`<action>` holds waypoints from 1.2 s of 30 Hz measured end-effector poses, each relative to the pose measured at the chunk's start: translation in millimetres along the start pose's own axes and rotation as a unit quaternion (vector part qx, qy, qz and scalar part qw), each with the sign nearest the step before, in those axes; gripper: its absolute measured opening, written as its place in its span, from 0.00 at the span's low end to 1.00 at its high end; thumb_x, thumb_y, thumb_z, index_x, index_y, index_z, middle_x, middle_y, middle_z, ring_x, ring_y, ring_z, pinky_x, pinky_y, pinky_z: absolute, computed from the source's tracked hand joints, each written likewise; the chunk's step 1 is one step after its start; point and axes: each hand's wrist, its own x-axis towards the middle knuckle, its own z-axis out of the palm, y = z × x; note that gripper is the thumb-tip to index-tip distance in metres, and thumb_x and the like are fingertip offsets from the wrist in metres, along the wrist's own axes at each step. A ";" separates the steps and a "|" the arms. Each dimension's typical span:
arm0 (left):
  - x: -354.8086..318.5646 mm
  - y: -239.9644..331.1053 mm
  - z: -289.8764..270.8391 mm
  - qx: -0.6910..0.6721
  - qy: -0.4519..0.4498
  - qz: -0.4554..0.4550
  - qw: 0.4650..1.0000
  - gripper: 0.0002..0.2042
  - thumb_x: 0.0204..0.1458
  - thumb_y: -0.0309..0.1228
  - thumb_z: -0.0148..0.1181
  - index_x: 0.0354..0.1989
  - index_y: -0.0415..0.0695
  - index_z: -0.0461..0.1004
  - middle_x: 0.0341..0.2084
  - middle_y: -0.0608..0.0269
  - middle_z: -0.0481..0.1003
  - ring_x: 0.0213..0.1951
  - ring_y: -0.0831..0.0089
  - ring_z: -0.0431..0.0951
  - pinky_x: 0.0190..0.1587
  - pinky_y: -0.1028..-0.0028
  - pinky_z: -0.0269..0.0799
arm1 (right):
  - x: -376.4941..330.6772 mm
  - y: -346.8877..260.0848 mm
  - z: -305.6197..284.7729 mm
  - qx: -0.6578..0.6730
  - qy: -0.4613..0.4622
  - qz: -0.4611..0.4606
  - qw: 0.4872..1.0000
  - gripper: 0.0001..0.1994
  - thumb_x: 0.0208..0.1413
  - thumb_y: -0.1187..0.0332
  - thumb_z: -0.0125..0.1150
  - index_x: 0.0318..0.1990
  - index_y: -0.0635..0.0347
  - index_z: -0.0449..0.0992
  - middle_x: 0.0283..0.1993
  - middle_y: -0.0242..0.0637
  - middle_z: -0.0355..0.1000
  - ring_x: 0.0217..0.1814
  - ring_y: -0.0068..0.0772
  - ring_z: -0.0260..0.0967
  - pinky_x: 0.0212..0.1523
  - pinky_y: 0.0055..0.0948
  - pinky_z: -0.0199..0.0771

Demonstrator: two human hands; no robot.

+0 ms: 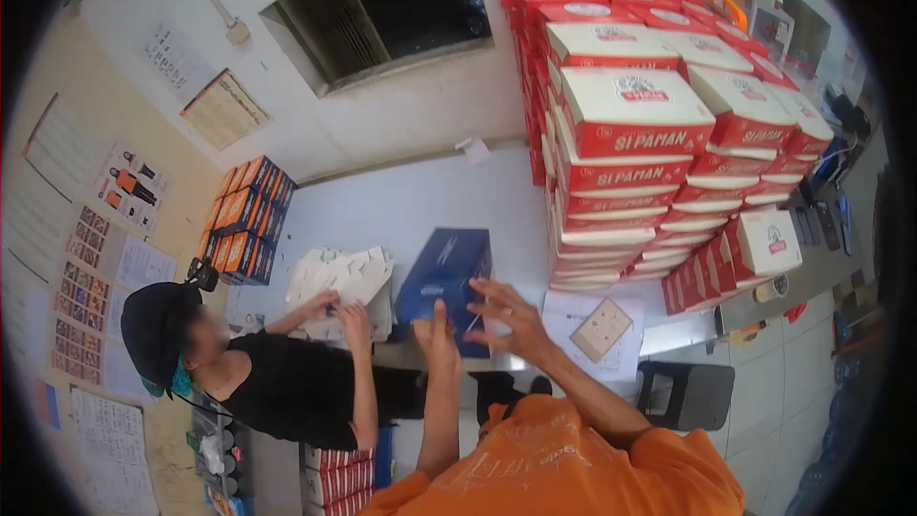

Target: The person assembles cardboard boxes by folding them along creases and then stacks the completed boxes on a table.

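Blue carton (445, 272) between two hands at the near edge of the worktable (382, 196)

The blue carton stands tilted in front of the wearer; whether the tabletop bears its weight, I cannot tell. The left hand (437, 338) lays its thumb on the carton's near face; its other fingers are hidden, so how firmly it pinches is unclear. The right hand (503, 313) is spread at the carton's right side, fingertips seemingly against it.

If the left thumb is the main hold, the carton could slip or swing toward the near edge, and uneven pressure might dent its sides.

Just left of the carton, a co-worker's hands (336, 310) work at flat white carton blanks (355, 272); an elbow might knock these. Farther left sit orange-and-black boxes (250, 220). Right of the carton lie papers with a brown card (603, 329); beyond, the tall red-and-cream box stack (626, 172) could topple if bumped.
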 end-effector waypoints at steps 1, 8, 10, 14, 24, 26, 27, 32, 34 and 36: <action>1.4 -1.2 10.2 -0.002 -0.011 0.001 1.000 0.13 0.59 0.34 0.59 0.46 0.38 0.70 0.36 0.66 0.74 0.35 0.80 0.73 0.35 0.78 0.67 | -2.7 6.9 -1.9 -0.001 0.025 0.015 1.000 0.22 0.41 0.70 0.73 0.49 0.55 0.78 0.62 0.36 0.69 0.56 0.40 0.70 0.54 0.36 0.74; -2.9 0.5 26.3 0.145 -0.024 0.033 0.989 0.16 0.60 0.36 0.59 0.46 0.34 0.70 0.27 0.65 0.76 0.26 0.79 0.75 0.29 0.78 0.70 | -4.7 -11.5 -37.0 -0.187 0.081 -0.091 0.975 0.20 0.40 0.70 0.71 0.46 0.52 0.80 0.54 0.24 0.75 0.43 0.32 0.69 0.38 0.28 0.69; -2.0 2.6 31.9 0.106 -0.020 0.009 0.994 0.15 0.60 0.36 0.58 0.46 0.35 0.71 0.25 0.65 0.76 0.25 0.79 0.75 0.28 0.78 0.70 | -12.6 -15.1 -45.4 -0.198 0.077 -0.088 0.973 0.18 0.41 0.68 0.71 0.44 0.51 0.81 0.51 0.20 0.77 0.43 0.32 0.69 0.39 0.29 0.64; -21.6 -6.3 47.2 0.104 -0.061 -0.003 0.993 0.16 0.61 0.39 0.56 0.47 0.37 0.70 0.29 0.61 0.77 0.26 0.77 0.77 0.30 0.79 0.72 | -21.7 -6.3 -39.3 -0.200 0.099 -0.020 0.975 0.12 0.45 0.67 0.69 0.39 0.53 0.81 0.50 0.24 0.76 0.50 0.35 0.68 0.47 0.35 0.63; 4.9 21.8 0.0 0.196 -0.060 0.025 0.978 0.18 0.60 0.37 0.57 0.53 0.41 0.63 0.32 0.62 0.75 0.25 0.79 0.73 0.32 0.76 0.77 | -1.7 6.7 -55.1 -0.174 -0.086 0.037 0.980 0.22 0.50 0.68 0.66 0.55 0.41 0.74 0.60 0.38 0.66 0.61 0.42 0.64 0.52 0.39 0.75; 7.7 29.7 -5.7 0.130 -0.074 0.001 0.989 0.16 0.59 0.36 0.59 0.49 0.41 0.63 0.28 0.64 0.75 0.21 0.82 0.70 0.28 0.79 0.74 | -9.3 20.4 -55.8 -0.255 -0.114 0.009 0.960 0.26 0.52 0.67 0.63 0.60 0.32 0.69 0.60 0.35 0.63 0.64 0.40 0.60 0.50 0.38 0.76; 1.5 29.7 1.0 0.122 -0.066 -0.035 0.990 0.16 0.59 0.36 0.60 0.47 0.41 0.64 0.28 0.64 0.75 0.21 0.82 0.70 0.28 0.80 0.73 | -8.6 22.3 -57.7 -0.275 -0.122 0.005 0.954 0.27 0.51 0.67 0.63 0.60 0.32 0.70 0.60 0.35 0.63 0.64 0.40 0.59 0.49 0.38 0.77; 0.0 -35.0 -10.8 0.170 -0.055 -0.031 0.983 0.17 0.56 0.37 0.63 0.43 0.40 0.65 0.29 0.64 0.74 0.23 0.79 0.72 0.30 0.79 0.74 | -4.5 13.9 -45.3 -0.206 -0.083 0.030 0.975 0.29 0.47 0.71 0.64 0.60 0.42 0.69 0.58 0.32 0.66 0.62 0.41 0.61 0.44 0.34 0.79; 6.6 -55.7 -26.6 0.117 -0.038 -0.070 0.990 0.15 0.57 0.36 0.62 0.42 0.37 0.68 0.38 0.57 0.75 0.33 0.74 0.76 0.37 0.76 0.73 | -10.2 15.5 -36.7 -0.199 -0.061 0.060 0.976 0.27 0.43 0.72 0.69 0.55 0.50 0.73 0.56 0.32 0.69 0.59 0.41 0.65 0.51 0.33 0.75; 0.1 -59.0 -8.0 -0.014 -0.062 -0.147 0.987 0.17 0.56 0.37 0.63 0.44 0.37 0.69 0.39 0.58 0.74 0.38 0.73 0.76 0.42 0.73 0.72 | -19.0 9.9 -22.1 -0.186 -0.044 0.085 0.978 0.26 0.43 0.72 0.69 0.54 0.51 0.73 0.56 0.34 0.69 0.59 0.43 0.65 0.51 0.33 0.74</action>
